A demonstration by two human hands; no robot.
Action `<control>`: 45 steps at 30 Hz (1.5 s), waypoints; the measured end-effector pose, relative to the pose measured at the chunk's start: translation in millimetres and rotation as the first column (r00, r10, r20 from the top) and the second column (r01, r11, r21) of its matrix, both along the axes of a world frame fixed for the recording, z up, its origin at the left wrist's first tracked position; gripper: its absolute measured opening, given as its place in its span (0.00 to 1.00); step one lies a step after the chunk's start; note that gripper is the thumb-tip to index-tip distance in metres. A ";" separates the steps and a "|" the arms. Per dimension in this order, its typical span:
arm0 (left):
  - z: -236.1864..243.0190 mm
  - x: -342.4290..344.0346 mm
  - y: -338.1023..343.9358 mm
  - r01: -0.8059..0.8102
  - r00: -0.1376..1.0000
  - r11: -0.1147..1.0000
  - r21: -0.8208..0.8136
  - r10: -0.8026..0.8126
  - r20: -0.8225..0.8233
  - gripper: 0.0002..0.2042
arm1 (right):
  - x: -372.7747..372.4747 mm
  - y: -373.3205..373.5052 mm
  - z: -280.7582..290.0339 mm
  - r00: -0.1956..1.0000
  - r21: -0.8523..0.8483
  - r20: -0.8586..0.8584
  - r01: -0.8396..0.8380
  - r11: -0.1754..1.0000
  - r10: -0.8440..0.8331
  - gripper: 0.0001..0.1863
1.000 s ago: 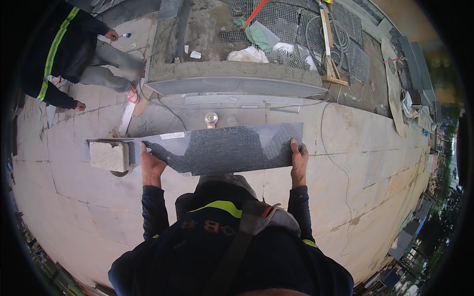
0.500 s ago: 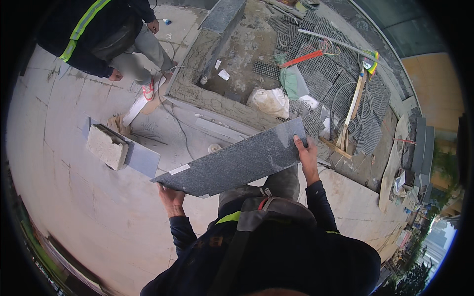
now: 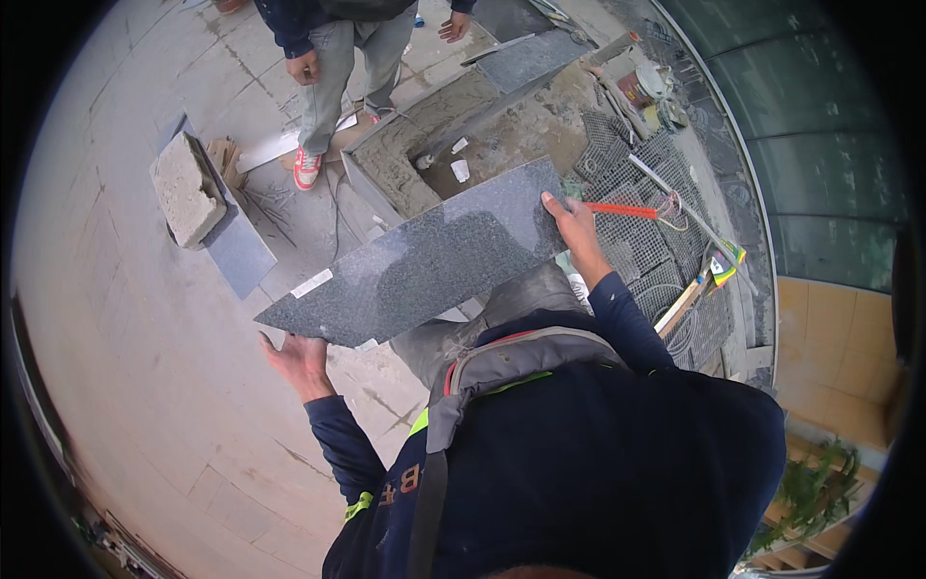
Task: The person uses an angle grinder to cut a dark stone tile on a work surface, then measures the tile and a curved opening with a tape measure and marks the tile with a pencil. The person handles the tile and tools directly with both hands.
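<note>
A long dark-grey speckled stone slab (image 3: 424,259) with a pointed left end is held up in front of my body, tilted with its right end farther away. My left hand (image 3: 301,365) supports its lower left edge, the thumb spread and the other fingers partly hidden at the slab. At the right end, my right hand (image 3: 579,236) grips the short edge, thumb on the top face and fingers out of sight beneath. A white label (image 3: 312,283) sticks to the slab near its left end.
Ahead, a low mortar-topped wall (image 3: 405,174) has a stone piece (image 3: 531,60) on it. A co-worker (image 3: 333,72) stands beyond. At left a rough block (image 3: 188,190) rests on a grey slab (image 3: 239,253). Black grid mats (image 3: 666,241) and an orange-red tool (image 3: 622,209) lie right.
My body and view have turned to the right, and the slab has moved with me, still in both hands. The co-worker now stands more upright, nearer the wall.
</note>
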State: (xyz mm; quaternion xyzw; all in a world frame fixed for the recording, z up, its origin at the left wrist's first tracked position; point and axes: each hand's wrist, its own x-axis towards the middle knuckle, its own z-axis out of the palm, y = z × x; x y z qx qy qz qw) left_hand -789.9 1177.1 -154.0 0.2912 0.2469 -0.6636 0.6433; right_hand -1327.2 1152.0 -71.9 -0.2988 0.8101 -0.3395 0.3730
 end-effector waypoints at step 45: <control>-273.6 -864.9 -559.8 0.215 0.905 0.924 0.315 -0.310 0.290 0.29 | -891.1 -494.2 -352.5 0.962 0.185 -0.129 0.263 0.947 -0.242 0.35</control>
